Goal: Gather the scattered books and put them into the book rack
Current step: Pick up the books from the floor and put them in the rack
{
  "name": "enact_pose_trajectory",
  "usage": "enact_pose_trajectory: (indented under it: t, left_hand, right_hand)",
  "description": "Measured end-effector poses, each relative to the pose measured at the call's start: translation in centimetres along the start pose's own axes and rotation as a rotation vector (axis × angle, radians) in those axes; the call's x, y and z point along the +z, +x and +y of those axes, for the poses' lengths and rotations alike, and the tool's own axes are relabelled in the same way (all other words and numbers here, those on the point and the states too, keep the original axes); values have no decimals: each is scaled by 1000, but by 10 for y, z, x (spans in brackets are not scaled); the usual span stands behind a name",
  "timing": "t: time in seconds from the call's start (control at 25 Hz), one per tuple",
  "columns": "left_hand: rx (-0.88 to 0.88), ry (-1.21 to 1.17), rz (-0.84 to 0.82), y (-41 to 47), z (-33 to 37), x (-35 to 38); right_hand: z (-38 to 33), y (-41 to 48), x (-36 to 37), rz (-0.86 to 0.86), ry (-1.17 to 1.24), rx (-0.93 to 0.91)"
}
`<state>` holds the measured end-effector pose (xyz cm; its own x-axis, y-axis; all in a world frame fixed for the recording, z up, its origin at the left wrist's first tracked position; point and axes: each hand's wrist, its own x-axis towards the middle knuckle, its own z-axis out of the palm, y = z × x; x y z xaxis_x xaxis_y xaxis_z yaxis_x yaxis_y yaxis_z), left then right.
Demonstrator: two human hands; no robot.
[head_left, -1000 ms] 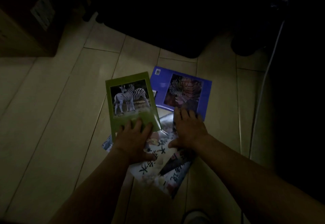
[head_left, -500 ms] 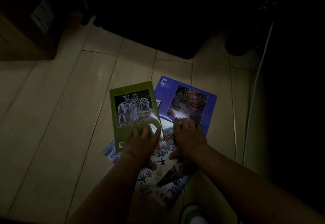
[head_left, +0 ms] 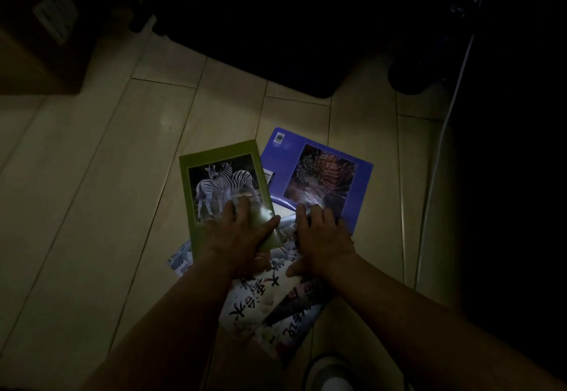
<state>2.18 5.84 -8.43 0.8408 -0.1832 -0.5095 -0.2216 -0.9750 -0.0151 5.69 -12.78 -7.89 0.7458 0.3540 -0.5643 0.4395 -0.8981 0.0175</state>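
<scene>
Three books lie overlapping on the dim wooden floor. The green zebra book (head_left: 219, 172) is on top at the left. My left hand (head_left: 236, 237) lies over its lower right part, fingers spread on the cover and thumb tucked at the bottom edge, pinching it. A blue book (head_left: 319, 157) lies to the right. My right hand (head_left: 322, 237) rests flat across the blue book's near edge and a white book with black characters (head_left: 257, 307). No book rack is in view.
A cardboard box (head_left: 40, 40) stands at the far left. Dark furniture (head_left: 276, 22) fills the top, with a round dark base (head_left: 411, 77) at its right. A pale cable (head_left: 441, 132) runs down the right side. A shoe (head_left: 331, 375) shows at the bottom.
My left hand slid forward onto the zebra picture, and its thumb went to the book's edge. My right hand's fingers crept onto the blue book. The view tilted down slightly.
</scene>
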Motion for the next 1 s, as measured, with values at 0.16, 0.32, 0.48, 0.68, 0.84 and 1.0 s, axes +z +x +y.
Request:
enact_pose_trajectory:
  t: [0.16,0.32,0.48,0.68,0.84,1.0]
  left_hand:
    - [38,12,-68,3,2,-11]
    - [28,-165,-42,4,3,-21]
    - [-35,-404,61,6,3,-27]
    - [-155,-596,111,9,-4,-60]
    - [-290,-722,163,-5,-22,-97]
    - [-356,-723,295,-45,-45,-145]
  right_hand:
    - [-1,0,1,-3,-14,8]
    - [-1,0,0,-7,-19,7]
    - [-2,0,2,-3,-27,11]
    - [-4,2,1,7,-31,40]
    - [-12,4,-7,-32,-43,77]
    - [-10,14,-44,11,206,118]
